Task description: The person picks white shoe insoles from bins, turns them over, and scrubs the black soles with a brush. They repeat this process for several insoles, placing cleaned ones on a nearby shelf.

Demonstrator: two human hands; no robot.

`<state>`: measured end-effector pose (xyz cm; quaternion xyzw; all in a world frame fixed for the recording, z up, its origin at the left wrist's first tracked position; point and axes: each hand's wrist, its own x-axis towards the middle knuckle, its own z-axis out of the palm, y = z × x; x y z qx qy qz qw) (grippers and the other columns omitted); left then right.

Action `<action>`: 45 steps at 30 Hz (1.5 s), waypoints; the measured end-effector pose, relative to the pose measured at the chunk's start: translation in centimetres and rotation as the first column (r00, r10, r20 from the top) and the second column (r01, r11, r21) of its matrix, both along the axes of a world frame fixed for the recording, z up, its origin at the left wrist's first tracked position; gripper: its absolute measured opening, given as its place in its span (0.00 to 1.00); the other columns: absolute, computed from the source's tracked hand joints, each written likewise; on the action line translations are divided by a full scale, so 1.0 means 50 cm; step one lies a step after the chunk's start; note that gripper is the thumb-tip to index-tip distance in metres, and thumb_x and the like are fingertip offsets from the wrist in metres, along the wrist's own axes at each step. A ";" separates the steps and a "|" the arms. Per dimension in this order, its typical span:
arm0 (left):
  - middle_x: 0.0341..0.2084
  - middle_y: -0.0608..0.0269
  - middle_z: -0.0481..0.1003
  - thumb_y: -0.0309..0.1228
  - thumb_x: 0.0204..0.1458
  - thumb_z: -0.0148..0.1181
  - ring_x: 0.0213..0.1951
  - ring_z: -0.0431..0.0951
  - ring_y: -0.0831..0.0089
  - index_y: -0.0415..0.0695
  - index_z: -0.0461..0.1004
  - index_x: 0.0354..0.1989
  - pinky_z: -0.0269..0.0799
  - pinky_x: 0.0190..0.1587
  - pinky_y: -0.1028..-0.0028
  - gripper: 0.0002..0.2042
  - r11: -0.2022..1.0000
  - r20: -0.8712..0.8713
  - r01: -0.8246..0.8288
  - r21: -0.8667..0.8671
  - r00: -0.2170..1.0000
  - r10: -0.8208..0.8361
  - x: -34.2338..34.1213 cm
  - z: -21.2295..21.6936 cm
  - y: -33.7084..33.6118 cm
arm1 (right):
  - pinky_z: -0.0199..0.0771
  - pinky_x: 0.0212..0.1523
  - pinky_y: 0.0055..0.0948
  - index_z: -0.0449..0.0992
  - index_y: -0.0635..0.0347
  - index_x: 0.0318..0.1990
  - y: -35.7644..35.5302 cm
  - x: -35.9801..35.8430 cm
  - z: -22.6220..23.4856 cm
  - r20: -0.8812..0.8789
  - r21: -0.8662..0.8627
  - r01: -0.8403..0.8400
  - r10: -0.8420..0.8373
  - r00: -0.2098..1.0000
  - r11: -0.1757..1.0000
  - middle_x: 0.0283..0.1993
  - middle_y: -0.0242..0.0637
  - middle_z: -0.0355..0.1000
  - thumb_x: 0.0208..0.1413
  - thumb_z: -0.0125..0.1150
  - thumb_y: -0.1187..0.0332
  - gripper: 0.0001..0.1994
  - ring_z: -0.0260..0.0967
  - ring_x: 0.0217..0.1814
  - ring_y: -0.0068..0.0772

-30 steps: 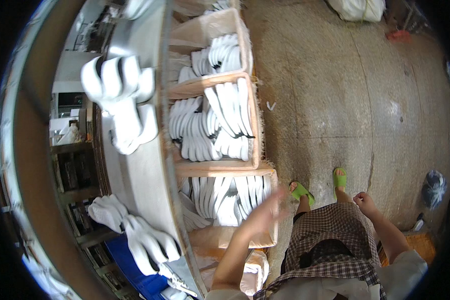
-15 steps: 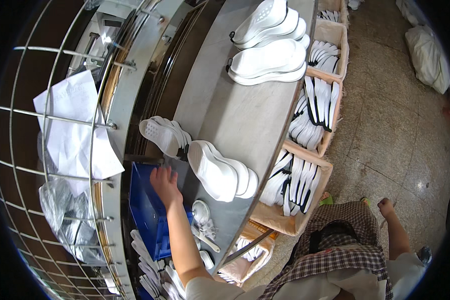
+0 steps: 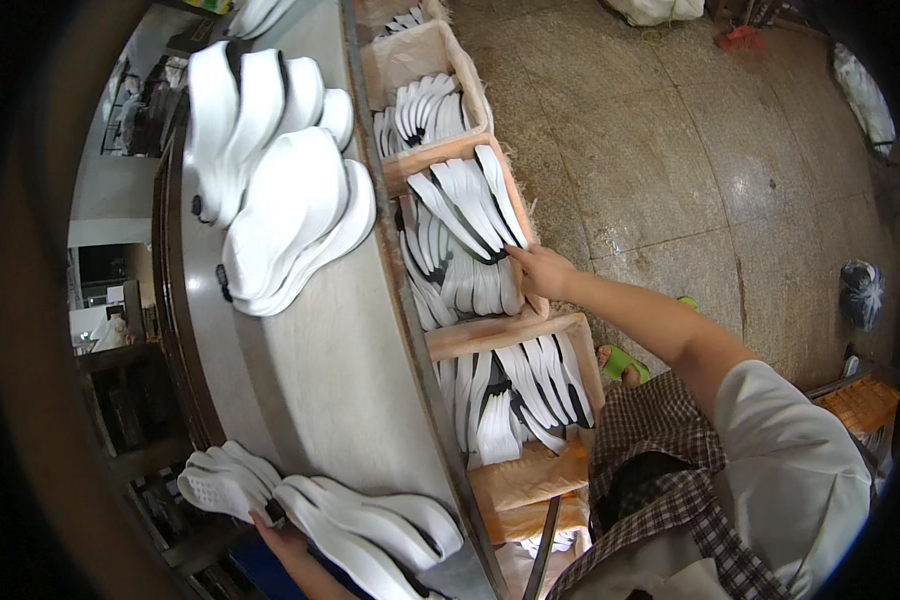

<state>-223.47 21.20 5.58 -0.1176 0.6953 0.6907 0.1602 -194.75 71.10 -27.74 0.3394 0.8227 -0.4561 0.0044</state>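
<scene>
My right hand (image 3: 542,274) reaches over the rim of a peach-lined basket (image 3: 530,220). Its fingers are closed at the black-edged near ends of a row of white shoe soles (image 3: 467,205). At the lower left, my left hand (image 3: 282,541) touches the near side of a small stack of white soles (image 3: 220,485) at the table's edge. Most of its fingers are hidden there. Beside that hand, larger white soles (image 3: 355,520) lie stacked on the grey table (image 3: 305,400).
More white soles (image 3: 290,215) are stacked farther up the table. Other lined baskets of soles, such as the nearer basket (image 3: 592,365), stand along the table's right side. A blue bin (image 3: 260,570) shows below my left hand. Tiled floor (image 3: 660,170) lies to the right.
The view has swung right. My right hand has gone from hanging at my side to the soles in the basket. My left hand has moved from above the blue bin to the small stack.
</scene>
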 end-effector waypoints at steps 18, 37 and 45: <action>0.56 0.53 0.61 0.48 0.52 0.55 0.57 0.62 0.56 0.44 0.57 0.61 0.58 0.58 0.57 0.31 0.925 -0.128 -0.085 -0.371 0.991 0.040 -0.004 0.020 -0.037 | 0.68 0.51 0.37 0.65 0.47 0.56 0.067 -0.151 -0.069 0.064 0.009 0.079 -0.079 0.995 0.997 0.50 0.44 0.65 0.48 0.56 0.70 0.25 0.65 0.53 0.45; 0.53 0.53 0.64 0.40 0.53 0.55 0.54 0.64 0.59 0.41 0.60 0.57 0.60 0.56 0.59 0.26 0.899 -0.227 -0.135 -0.416 0.973 0.041 -0.012 0.019 -0.015 | 0.69 0.49 0.37 0.66 0.47 0.55 0.079 -0.160 -0.096 0.065 0.045 0.029 -0.032 0.997 0.999 0.48 0.42 0.65 0.46 0.56 0.70 0.24 0.67 0.50 0.44; 0.52 0.53 0.65 0.37 0.54 0.56 0.53 0.65 0.60 0.39 0.61 0.55 0.60 0.56 0.60 0.24 0.887 -0.285 -0.181 -0.425 0.957 0.059 -0.010 0.016 0.005 | 0.69 0.36 0.38 0.72 0.58 0.34 0.031 -0.023 -0.124 -0.184 -0.060 0.294 -0.301 0.936 0.954 0.32 0.43 0.68 0.47 0.59 0.65 0.08 0.69 0.38 0.46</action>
